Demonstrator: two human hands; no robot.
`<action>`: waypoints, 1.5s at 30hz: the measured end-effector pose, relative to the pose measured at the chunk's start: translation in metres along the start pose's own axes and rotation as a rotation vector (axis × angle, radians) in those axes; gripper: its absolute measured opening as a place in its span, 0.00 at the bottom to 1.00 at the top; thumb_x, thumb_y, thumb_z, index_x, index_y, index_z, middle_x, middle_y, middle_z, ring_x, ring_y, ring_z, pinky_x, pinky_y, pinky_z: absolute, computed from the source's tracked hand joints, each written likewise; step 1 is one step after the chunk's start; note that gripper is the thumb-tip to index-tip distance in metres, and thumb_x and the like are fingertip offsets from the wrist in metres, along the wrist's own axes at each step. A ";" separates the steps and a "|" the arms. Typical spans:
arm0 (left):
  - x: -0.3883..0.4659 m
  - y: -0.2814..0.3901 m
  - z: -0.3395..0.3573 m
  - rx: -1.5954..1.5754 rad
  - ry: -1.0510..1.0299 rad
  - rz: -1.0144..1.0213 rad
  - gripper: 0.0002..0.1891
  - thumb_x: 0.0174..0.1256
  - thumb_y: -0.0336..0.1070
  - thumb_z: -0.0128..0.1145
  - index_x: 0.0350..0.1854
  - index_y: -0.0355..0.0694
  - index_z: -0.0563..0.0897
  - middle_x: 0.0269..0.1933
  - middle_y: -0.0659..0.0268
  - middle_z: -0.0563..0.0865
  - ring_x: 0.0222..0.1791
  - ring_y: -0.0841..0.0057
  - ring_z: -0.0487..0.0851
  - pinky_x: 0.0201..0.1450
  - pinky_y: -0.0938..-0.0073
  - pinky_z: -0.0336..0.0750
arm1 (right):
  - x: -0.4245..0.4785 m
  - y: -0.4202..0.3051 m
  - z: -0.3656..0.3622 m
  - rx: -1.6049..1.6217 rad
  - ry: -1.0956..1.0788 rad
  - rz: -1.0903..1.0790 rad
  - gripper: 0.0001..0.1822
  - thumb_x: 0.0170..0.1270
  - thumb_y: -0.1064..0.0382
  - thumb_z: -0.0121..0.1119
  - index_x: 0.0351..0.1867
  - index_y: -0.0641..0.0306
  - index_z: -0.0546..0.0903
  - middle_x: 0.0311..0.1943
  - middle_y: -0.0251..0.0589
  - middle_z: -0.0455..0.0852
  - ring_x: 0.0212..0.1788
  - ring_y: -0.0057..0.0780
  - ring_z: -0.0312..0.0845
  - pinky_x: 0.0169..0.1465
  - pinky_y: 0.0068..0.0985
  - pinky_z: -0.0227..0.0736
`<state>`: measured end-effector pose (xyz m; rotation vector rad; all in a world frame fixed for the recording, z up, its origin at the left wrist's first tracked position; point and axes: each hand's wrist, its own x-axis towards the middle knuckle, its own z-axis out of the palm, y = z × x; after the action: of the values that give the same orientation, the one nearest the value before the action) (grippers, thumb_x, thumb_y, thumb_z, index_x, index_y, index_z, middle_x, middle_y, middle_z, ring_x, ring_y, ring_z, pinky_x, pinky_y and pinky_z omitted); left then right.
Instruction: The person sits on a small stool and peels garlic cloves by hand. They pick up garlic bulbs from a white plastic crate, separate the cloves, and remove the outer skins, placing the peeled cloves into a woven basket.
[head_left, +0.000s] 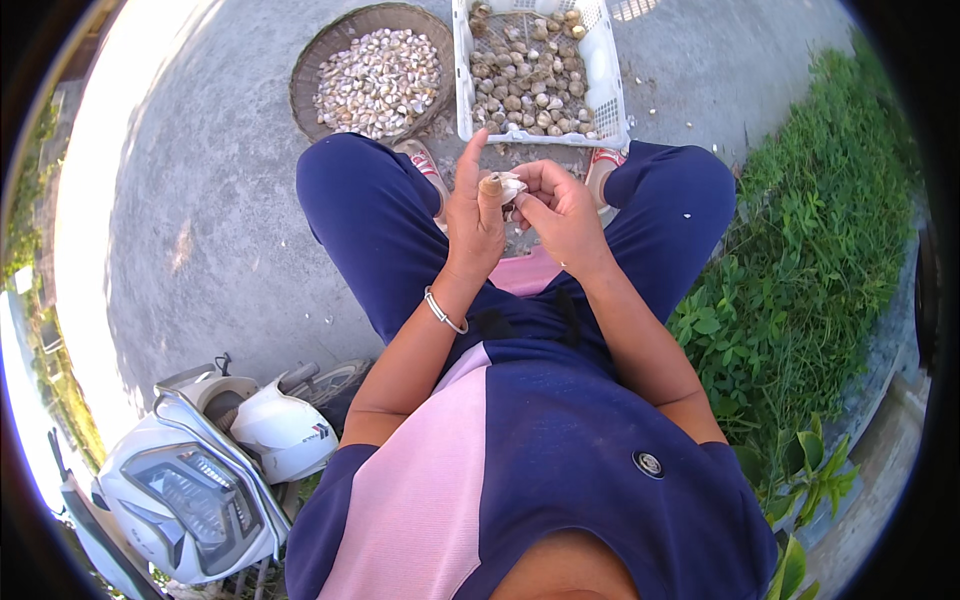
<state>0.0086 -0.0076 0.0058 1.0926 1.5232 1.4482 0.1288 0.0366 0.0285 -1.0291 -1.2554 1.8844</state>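
Observation:
Between my knees, both hands are on a whitish garlic bulb (512, 186) with papery skin. My left hand (477, 214) supports it from the left, its index finger pointing up and away; the thumb's tip looks wrapped in something tan. From the other side, my right hand (559, 214) pinches the bulb with thumb and fingers. Some of the right fingers are hidden behind the bulb. Beyond my feet stands a white plastic crate (616, 97) holding many brownish garlic bulbs (525, 82). Left of it, a round woven basket (301, 82) holds a heap of separated garlic cloves (379, 82).
A white motor scooter (202, 502) stands at lower left on the concrete ground (225, 225). Green plants (795, 247) grow along the right side, beside a concrete ledge (885, 442). Something pink (525, 271) shows between my thighs. Small skin scraps lie about.

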 end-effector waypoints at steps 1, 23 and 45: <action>-0.001 0.002 -0.001 0.052 -0.016 0.031 0.36 0.72 0.64 0.41 0.70 0.38 0.63 0.31 0.71 0.79 0.31 0.87 0.75 0.33 0.84 0.71 | 0.002 0.001 -0.002 0.043 -0.013 0.020 0.08 0.65 0.74 0.53 0.45 0.71 0.77 0.34 0.36 0.82 0.31 0.15 0.78 0.34 0.15 0.73; 0.005 -0.006 -0.002 -0.457 -0.171 -0.215 0.36 0.73 0.63 0.35 0.67 0.33 0.67 0.22 0.74 0.71 0.20 0.89 0.65 0.22 0.86 0.60 | 0.005 0.001 -0.003 0.146 0.007 0.103 0.08 0.63 0.75 0.49 0.42 0.66 0.76 0.27 0.28 0.75 0.24 0.13 0.67 0.29 0.14 0.64; 0.009 -0.004 -0.012 -0.458 -0.288 -0.357 0.32 0.77 0.56 0.36 0.71 0.35 0.61 0.21 0.76 0.69 0.18 0.91 0.62 0.20 0.86 0.60 | 0.001 -0.011 -0.004 -0.461 0.060 -0.243 0.05 0.59 0.71 0.59 0.36 0.71 0.79 0.29 0.45 0.84 0.29 0.31 0.84 0.32 0.26 0.76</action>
<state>-0.0060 -0.0029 0.0034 0.6759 1.0472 1.2430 0.1325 0.0426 0.0380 -1.0913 -1.7406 1.4013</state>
